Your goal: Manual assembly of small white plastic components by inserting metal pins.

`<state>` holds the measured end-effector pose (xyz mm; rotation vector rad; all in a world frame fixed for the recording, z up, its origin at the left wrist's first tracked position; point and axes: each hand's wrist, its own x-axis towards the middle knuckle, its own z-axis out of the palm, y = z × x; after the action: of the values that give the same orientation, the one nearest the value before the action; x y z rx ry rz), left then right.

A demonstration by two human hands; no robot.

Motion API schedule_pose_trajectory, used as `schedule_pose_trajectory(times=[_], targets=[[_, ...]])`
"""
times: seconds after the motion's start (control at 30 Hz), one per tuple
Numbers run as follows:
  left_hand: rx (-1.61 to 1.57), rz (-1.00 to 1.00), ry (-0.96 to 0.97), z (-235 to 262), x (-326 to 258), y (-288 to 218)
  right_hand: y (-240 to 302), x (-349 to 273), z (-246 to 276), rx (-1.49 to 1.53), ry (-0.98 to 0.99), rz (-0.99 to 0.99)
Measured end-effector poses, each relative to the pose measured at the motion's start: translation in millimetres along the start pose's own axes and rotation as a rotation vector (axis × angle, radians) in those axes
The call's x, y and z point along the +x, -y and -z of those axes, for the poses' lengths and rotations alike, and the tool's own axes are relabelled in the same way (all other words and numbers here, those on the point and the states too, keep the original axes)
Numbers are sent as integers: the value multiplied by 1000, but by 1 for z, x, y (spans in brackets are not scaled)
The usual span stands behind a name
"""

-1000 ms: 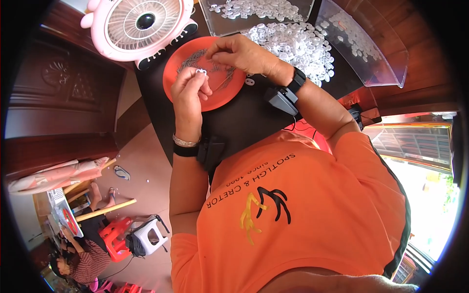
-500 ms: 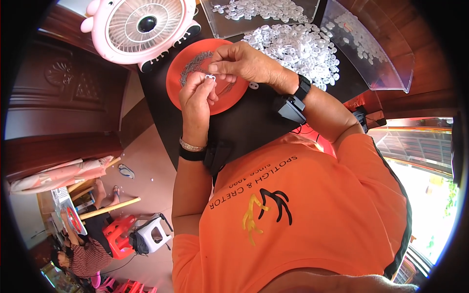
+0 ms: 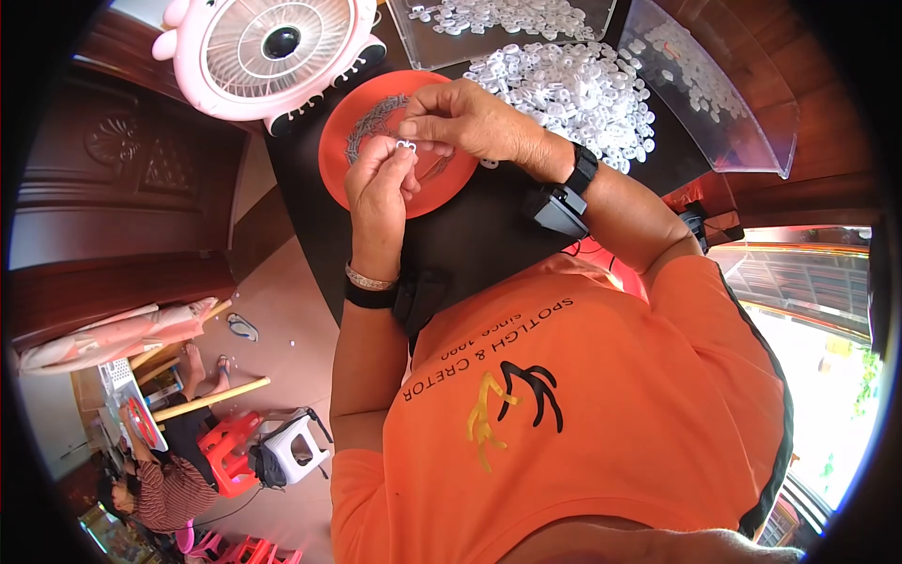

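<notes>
Over an orange-red plate (image 3: 438,199), my two hands meet at a small white plastic clip (image 3: 407,147) with round openings. My left hand (image 3: 379,184) pinches it between thumb and fingertips from the near side. From the far right my right hand (image 3: 470,122) is closed, its thumb and forefinger pressed together just above the clip. Whatever those right fingertips hold is too small to make out. Thin grey metal pins that look like nails (image 3: 372,122) lie on the plate, partly hidden by my hands. A loose white piece shows at the plate's right, below my right hand.
A heap of white plastic pieces (image 3: 573,99) covers the dark table's (image 3: 451,254) far right. Two clear bins (image 3: 752,141) with more pieces stand behind and beside it. A pink fan (image 3: 272,56) is at the far left. Another person (image 3: 169,493) sits at lower left, near stools.
Both hands stay almost in place over the plate, still at the white clip. The view has shifted very slightly.
</notes>
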<state>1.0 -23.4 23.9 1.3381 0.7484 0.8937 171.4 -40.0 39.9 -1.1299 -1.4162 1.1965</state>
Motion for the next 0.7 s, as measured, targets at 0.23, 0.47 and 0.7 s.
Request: schedule_pose_trajectory(times=[0.23, 0.47, 0.7], targets=[[10, 2, -7, 0, -2, 3, -1, -2, -4, -47, 27, 42], [25, -19, -8, -2, 0, 3, 2, -4, -6, -125, 44, 150], [-21, -6, -42, 0, 2, 2, 8, -1, 6, -191, 37, 27]])
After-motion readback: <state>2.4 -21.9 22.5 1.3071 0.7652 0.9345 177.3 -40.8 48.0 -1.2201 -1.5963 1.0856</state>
